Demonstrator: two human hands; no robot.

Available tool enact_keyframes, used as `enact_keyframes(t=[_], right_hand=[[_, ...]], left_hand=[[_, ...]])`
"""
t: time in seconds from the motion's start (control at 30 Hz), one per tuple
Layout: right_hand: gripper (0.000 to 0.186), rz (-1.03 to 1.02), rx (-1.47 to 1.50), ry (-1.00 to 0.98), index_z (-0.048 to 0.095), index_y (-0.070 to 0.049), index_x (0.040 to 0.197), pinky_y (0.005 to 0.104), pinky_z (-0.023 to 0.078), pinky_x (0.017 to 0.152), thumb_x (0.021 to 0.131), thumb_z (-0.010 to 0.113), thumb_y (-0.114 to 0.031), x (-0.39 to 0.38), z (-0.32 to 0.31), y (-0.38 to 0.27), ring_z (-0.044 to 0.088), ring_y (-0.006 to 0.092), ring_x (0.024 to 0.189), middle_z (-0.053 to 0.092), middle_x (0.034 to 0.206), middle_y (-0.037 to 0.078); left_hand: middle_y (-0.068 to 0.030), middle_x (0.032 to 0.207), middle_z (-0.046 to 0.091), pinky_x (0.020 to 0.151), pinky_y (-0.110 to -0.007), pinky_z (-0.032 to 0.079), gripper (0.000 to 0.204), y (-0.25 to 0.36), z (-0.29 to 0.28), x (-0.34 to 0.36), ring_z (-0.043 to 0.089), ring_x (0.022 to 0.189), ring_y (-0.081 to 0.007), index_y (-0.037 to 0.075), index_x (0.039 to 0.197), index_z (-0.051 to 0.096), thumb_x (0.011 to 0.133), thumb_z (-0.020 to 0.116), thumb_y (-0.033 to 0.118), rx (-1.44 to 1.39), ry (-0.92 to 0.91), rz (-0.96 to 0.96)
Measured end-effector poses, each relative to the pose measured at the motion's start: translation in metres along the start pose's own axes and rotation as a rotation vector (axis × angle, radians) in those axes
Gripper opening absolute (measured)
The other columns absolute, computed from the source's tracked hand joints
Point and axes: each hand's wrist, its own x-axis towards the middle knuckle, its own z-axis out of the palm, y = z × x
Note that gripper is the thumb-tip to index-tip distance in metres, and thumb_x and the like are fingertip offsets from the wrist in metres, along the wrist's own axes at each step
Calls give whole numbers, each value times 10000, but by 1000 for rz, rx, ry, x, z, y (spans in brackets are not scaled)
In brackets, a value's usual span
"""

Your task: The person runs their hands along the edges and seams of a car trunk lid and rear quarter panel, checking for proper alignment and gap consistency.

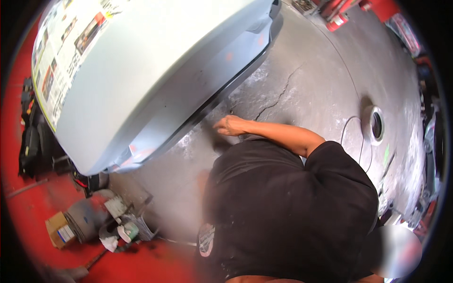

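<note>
A large, curved, light-grey car body panel [155,85], which looks like a bumper, fills the upper left. Printed newspaper sheets [59,61] cover its far left part. My right arm reaches across in front of my black shirt. At its end, my right hand [230,125] is closed with bent fingers, just off the panel's dark lower edge. Whatever the fingers may hold cannot be made out. My left hand does not show.
Grey, cracked concrete floor [302,94] lies beneath, with red floor at the left. A white ring-shaped object [374,125] stands at the right beside a thin cable. A cardboard box [60,229] and a dark cylinder [89,217] sit lower left. Red equipment [337,21] is at the top.
</note>
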Motion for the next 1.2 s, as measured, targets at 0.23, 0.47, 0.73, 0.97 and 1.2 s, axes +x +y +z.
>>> enact_keyframes(t=[0.23,0.47,0.73,0.97,1.2], right_hand=[[399,233,98,117,716,-18,1221,497,509,998,925,625,-269,-16,34,34,651,437,1140,702,1211,237],[426,319,97,170,674,12,1275,464,516,996,955,618,-264,-54,18,42,659,426,1151,699,1210,264],[400,386,363,519,706,24,1202,462,523,938,944,571,-251,-41,-60,48,692,415,1048,724,1076,265],[367,107,475,709,697,48,1200,354,570,795,937,578,-179,-21,-214,65,742,255,856,752,953,198],[256,-259,397,785,716,52,1095,370,573,789,871,646,-49,-24,-334,88,709,313,869,704,900,175]], left_hand=[[-225,1112,720,842,-399,538,415,108,-46,64,696,941,-289,18,1322,651,983,645,258,205,-134,241],[-224,1101,727,888,-378,528,457,286,-56,109,696,981,-275,-49,1342,622,1005,597,259,176,-245,479],[-146,1101,740,924,-345,536,425,451,-22,76,696,1021,-216,-48,1361,602,1027,607,215,84,-461,419],[-147,834,748,807,-355,543,334,603,19,83,717,788,-216,-41,1216,673,1015,578,208,-234,-529,479],[-56,485,518,737,-513,508,263,813,78,50,557,472,-232,12,976,713,969,628,261,-781,-811,950]])
